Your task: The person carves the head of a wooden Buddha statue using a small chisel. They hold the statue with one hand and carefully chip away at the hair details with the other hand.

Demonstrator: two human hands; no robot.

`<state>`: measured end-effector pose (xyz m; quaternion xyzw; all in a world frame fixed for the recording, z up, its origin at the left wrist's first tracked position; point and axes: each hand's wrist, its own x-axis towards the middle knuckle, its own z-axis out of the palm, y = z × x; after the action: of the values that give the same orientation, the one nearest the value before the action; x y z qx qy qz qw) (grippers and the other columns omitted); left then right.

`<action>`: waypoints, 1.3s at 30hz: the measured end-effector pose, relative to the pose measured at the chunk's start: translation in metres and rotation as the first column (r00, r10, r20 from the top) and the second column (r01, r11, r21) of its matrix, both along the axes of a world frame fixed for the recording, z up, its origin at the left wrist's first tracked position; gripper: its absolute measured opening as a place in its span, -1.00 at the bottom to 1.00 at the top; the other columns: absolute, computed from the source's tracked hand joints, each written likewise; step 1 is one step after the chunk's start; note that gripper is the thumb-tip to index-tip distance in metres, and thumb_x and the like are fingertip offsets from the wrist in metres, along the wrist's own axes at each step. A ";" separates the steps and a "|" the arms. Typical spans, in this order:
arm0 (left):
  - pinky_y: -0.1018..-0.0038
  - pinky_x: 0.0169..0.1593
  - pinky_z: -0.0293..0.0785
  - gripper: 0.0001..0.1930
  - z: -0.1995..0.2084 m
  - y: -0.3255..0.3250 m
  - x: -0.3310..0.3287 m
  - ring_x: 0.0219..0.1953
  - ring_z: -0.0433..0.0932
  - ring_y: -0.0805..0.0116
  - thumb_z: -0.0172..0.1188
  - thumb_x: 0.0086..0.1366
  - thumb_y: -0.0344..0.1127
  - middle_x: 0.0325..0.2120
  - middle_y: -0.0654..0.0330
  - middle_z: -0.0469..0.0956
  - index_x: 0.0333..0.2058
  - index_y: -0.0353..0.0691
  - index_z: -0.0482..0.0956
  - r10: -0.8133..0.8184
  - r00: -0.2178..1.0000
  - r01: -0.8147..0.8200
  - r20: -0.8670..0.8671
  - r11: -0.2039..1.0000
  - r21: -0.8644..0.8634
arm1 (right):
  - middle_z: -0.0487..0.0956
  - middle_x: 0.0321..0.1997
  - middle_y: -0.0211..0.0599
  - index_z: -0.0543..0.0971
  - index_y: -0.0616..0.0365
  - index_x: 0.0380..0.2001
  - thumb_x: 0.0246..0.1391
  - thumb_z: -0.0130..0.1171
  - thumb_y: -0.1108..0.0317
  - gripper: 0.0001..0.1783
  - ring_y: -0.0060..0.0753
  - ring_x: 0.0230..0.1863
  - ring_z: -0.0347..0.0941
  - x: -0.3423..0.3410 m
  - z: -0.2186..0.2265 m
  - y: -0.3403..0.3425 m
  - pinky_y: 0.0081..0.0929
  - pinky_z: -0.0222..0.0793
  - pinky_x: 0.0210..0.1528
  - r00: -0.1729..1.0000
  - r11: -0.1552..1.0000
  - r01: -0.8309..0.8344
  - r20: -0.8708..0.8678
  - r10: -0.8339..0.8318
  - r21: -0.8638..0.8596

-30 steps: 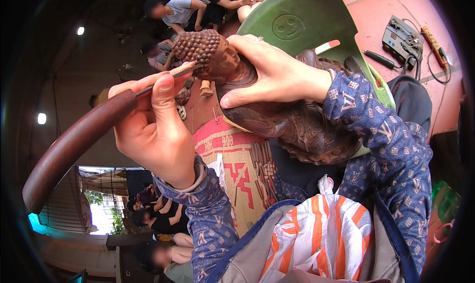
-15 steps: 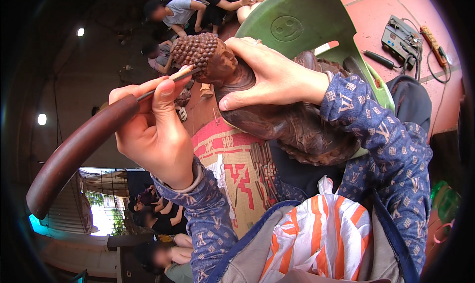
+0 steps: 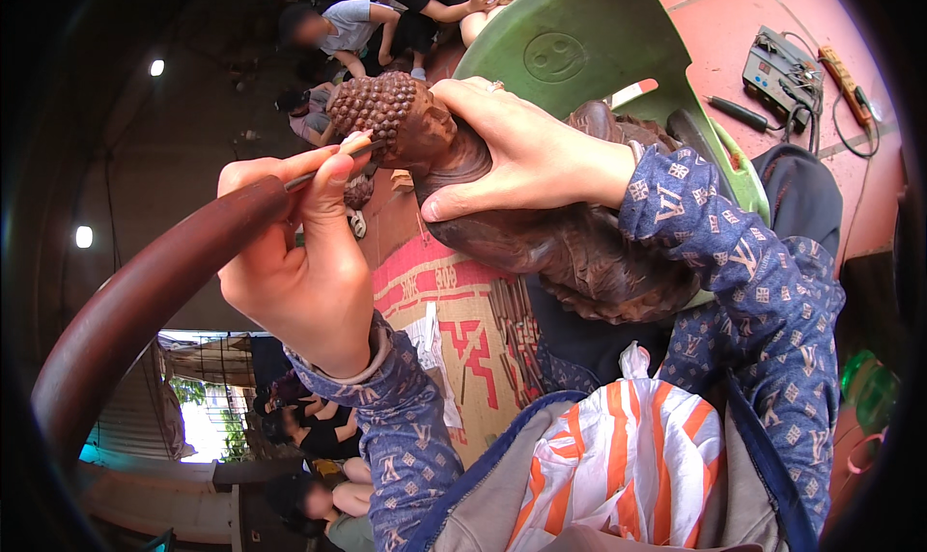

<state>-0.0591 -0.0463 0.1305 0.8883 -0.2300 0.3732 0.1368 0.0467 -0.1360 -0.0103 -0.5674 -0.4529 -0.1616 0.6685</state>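
Note:
My left hand (image 3: 301,272) is closed around a carving chisel (image 3: 159,280) with a long, curved, dark wooden handle. Its thin metal blade runs between my thumb and fingers, and the tip meets the edge of the curls on a dark wooden Buddha statue (image 3: 589,253). The statue lies on its side across my lap, its knobbed head (image 3: 377,113) to the left. Across its neck and shoulder, my right hand (image 3: 541,156) grips it, thumb on the near side and fingers mostly hidden behind. Part of the body is covered by that hand and sleeve.
Behind the statue stands a green plastic chair (image 3: 618,35). Several slim tools (image 3: 515,344) lie on a red-and-tan mat (image 3: 473,422). A control box (image 3: 777,74), corded pen-like tool (image 3: 739,114) and power strip (image 3: 846,88) rest on the tiles. Other people sit farther off.
My left hand has tilted slightly, and the chisel's handle has swung a little toward the camera. The statue and my right hand have shifted slightly left.

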 end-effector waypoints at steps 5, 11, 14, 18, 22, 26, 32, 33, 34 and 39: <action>0.59 -0.28 0.50 -0.94 0.005 -0.001 0.003 -0.38 0.61 0.39 0.22 0.17 -0.61 -0.46 0.18 0.51 -0.39 -0.45 0.51 0.014 1.000 -0.014 -0.004 0.994 0.106 | 0.40 -0.05 0.07 0.30 0.30 0.07 -0.21 0.42 -0.04 -0.11 0.02 0.04 0.31 0.000 0.000 0.000 -0.19 0.19 0.12 1.000 1.000 0.010 0.003 -0.010 -0.006; 0.63 -0.32 0.45 -0.95 0.007 -0.003 0.005 -0.43 0.57 0.46 0.22 0.18 -0.59 -0.48 0.21 0.51 -0.40 -0.40 0.51 0.006 0.999 -0.003 -0.039 0.997 0.075 | 0.39 -0.02 0.10 0.28 0.30 0.10 -0.21 0.42 -0.05 -0.08 0.04 0.07 0.29 0.002 -0.001 -0.002 -0.18 0.17 0.15 1.000 1.000 -0.014 -0.013 0.014 -0.015; 0.62 -0.34 0.45 -0.95 0.006 -0.003 0.006 -0.44 0.56 0.46 0.22 0.18 -0.59 -0.49 0.21 0.50 -0.41 -0.40 0.51 -0.010 0.999 0.012 -0.045 0.999 0.039 | 0.39 0.00 0.10 0.28 0.30 0.11 -0.21 0.41 -0.05 -0.08 0.05 0.09 0.28 0.001 0.001 -0.003 -0.18 0.17 0.16 0.999 0.999 -0.022 -0.026 0.021 -0.030; 0.61 -0.37 0.43 -0.94 0.005 0.000 0.007 -0.45 0.55 0.47 0.23 0.17 -0.58 -0.52 0.22 0.49 -0.43 -0.39 0.52 -0.020 1.000 0.021 -0.014 0.997 0.080 | 0.39 0.00 0.09 0.28 0.30 0.11 -0.21 0.41 -0.05 -0.08 0.04 0.08 0.29 0.001 0.001 -0.002 -0.17 0.17 0.16 0.999 0.999 -0.024 -0.023 0.023 -0.036; 0.61 -0.38 0.40 -0.94 0.008 -0.003 0.006 -0.47 0.52 0.48 0.26 0.14 -0.57 -0.53 0.24 0.49 -0.45 -0.37 0.54 0.020 1.000 -0.020 0.000 0.991 0.130 | 0.40 -0.02 0.08 0.28 0.30 0.10 -0.21 0.41 -0.05 -0.09 0.03 0.06 0.29 0.001 0.002 -0.004 -0.18 0.18 0.14 1.000 0.999 -0.022 -0.015 0.022 -0.023; 0.59 -0.34 0.39 -0.94 0.003 -0.001 0.006 -0.46 0.51 0.47 0.27 0.13 -0.57 -0.52 0.24 0.50 -0.44 -0.36 0.55 -0.001 1.000 0.001 -0.001 0.997 0.079 | 0.41 -0.03 0.07 0.29 0.30 0.09 -0.21 0.41 -0.04 -0.10 0.02 0.05 0.30 0.001 0.001 -0.003 -0.19 0.19 0.13 1.000 1.000 -0.007 -0.007 0.007 -0.025; 0.58 -0.27 0.43 -0.91 0.004 -0.001 0.011 -0.37 0.59 0.37 0.28 0.10 -0.59 -0.48 0.18 0.54 -0.42 -0.39 0.54 -0.131 0.991 0.133 -0.022 0.974 0.184 | 0.40 -0.03 0.08 0.29 0.31 0.09 -0.20 0.41 -0.04 -0.11 0.02 0.06 0.29 0.003 0.000 -0.005 -0.20 0.19 0.14 0.999 0.999 -0.035 -0.022 0.035 -0.031; 0.49 -0.22 0.47 -0.89 0.001 0.002 0.010 -0.34 0.62 0.28 0.27 0.13 -0.54 -0.46 0.10 0.58 -0.41 -0.40 0.49 -0.366 0.893 0.342 -0.261 0.930 -0.134 | 0.40 -0.02 0.08 0.28 0.31 0.09 -0.20 0.41 -0.04 -0.10 0.02 0.07 0.29 0.003 0.000 -0.006 -0.20 0.19 0.14 0.999 0.999 -0.025 -0.028 0.024 -0.043; 0.38 -0.17 0.48 -0.86 0.006 0.010 0.007 -0.34 0.63 0.20 0.24 0.18 -0.48 -0.44 0.01 0.61 -0.37 -0.38 0.44 -0.511 0.789 0.507 -0.340 0.855 -0.109 | 0.40 -0.02 0.08 0.28 0.30 0.09 -0.19 0.41 -0.04 -0.10 0.02 0.08 0.29 0.003 -0.001 -0.007 -0.20 0.19 0.14 0.999 0.998 -0.015 -0.035 0.013 -0.055; 0.37 -0.08 0.52 -0.83 0.002 0.030 0.000 -0.26 0.62 0.19 0.21 0.22 -0.49 -0.39 0.02 0.57 -0.28 -0.38 0.39 -0.255 0.958 0.221 -0.131 0.948 -0.228 | 0.40 -0.01 0.09 0.26 0.31 0.12 -0.19 0.41 -0.05 -0.07 0.02 0.09 0.30 0.002 0.000 -0.005 -0.22 0.18 0.17 0.999 0.999 -0.020 -0.028 0.019 -0.043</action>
<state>-0.0589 -0.0159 0.1329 0.8612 -0.2833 0.3044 0.2923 0.0491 -0.1415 -0.0107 -0.5794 -0.4525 -0.1376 0.6637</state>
